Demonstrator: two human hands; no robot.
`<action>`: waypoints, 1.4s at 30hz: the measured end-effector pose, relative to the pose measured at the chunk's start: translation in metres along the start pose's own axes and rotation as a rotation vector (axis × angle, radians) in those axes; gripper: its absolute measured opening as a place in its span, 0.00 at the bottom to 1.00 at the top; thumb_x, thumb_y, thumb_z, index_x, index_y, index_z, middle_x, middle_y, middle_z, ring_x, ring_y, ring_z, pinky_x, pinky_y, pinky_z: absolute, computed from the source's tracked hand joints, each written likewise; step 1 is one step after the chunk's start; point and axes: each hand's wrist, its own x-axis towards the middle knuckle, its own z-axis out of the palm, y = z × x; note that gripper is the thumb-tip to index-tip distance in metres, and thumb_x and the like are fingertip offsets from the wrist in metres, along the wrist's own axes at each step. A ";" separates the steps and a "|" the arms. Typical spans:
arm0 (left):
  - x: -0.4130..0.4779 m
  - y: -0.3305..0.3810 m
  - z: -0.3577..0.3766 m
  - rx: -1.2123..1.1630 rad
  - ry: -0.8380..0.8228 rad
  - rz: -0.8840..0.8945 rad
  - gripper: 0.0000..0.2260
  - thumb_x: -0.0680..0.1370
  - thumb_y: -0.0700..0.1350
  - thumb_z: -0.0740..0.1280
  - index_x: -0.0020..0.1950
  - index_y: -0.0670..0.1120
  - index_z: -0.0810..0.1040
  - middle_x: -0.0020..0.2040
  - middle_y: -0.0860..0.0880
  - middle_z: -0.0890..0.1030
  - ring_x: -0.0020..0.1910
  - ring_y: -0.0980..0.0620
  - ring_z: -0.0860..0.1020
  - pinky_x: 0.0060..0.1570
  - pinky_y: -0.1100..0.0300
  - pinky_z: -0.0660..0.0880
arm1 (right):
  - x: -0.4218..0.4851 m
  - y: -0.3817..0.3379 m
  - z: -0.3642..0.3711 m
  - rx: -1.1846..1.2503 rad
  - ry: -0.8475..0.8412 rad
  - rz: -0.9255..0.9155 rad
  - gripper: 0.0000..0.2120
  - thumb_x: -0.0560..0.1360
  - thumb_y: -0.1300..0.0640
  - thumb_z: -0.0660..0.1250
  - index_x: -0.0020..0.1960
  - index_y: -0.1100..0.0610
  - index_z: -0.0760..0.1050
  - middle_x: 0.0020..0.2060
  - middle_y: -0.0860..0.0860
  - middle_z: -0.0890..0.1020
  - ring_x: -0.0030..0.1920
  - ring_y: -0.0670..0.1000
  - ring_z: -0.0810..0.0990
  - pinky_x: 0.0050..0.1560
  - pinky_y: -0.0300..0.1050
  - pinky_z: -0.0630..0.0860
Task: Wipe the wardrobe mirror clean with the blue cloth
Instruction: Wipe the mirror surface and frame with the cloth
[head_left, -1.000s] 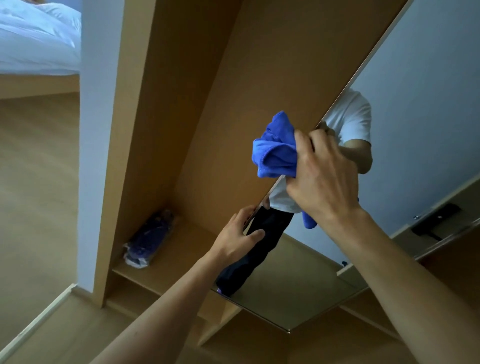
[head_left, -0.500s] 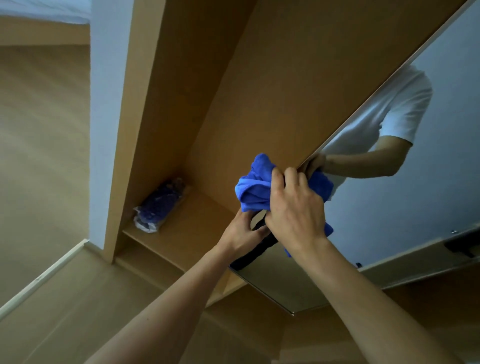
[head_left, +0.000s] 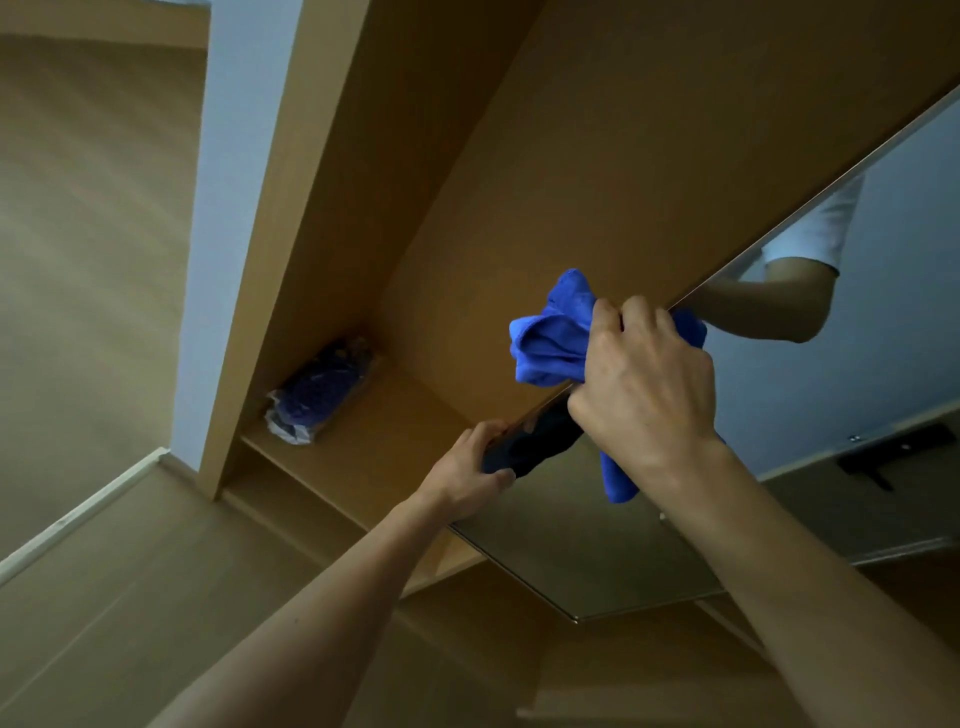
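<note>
The wardrobe mirror (head_left: 597, 540) is a tall glass panel on an open door, running from lower centre to the upper right. My right hand (head_left: 649, 395) grips the bunched blue cloth (head_left: 550, 338) and presses it against the mirror's left edge. A tail of the cloth hangs below my wrist. My left hand (head_left: 467, 478) holds the same edge lower down, fingers curled round it. The glass reflects a white sleeve, an arm and dark trousers.
The open wooden wardrobe (head_left: 519, 156) fills the middle. A plastic-wrapped dark blue bundle (head_left: 317, 395) lies on its bottom shelf. A pale wall strip (head_left: 228, 156) and wooden floor (head_left: 78, 234) with a white skirting board are at the left.
My right hand with the cloth slid down the mirror's left edge over the last second, then lifted slightly. My left hand kept its hold on the edge. My view tilted further down.
</note>
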 end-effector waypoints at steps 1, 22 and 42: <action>0.000 -0.001 0.000 -0.001 0.003 0.004 0.29 0.77 0.50 0.69 0.77 0.54 0.62 0.68 0.50 0.71 0.61 0.51 0.73 0.55 0.59 0.69 | -0.003 -0.002 0.001 -0.008 -0.006 0.000 0.23 0.69 0.57 0.67 0.63 0.61 0.71 0.50 0.56 0.75 0.48 0.54 0.75 0.34 0.45 0.64; -0.025 -0.013 0.006 -0.118 -0.003 -0.033 0.10 0.78 0.43 0.67 0.58 0.45 0.74 0.56 0.45 0.79 0.59 0.40 0.77 0.50 0.55 0.73 | -0.049 -0.063 0.061 0.126 -0.191 -0.075 0.31 0.72 0.55 0.68 0.73 0.60 0.65 0.57 0.54 0.76 0.55 0.52 0.77 0.41 0.43 0.76; -0.011 -0.058 0.025 -0.177 0.031 -0.068 0.22 0.76 0.40 0.68 0.70 0.47 0.73 0.64 0.43 0.76 0.63 0.43 0.76 0.63 0.44 0.74 | -0.050 -0.071 0.086 0.136 -0.122 -0.095 0.32 0.71 0.56 0.69 0.73 0.58 0.66 0.55 0.55 0.77 0.51 0.53 0.77 0.36 0.44 0.64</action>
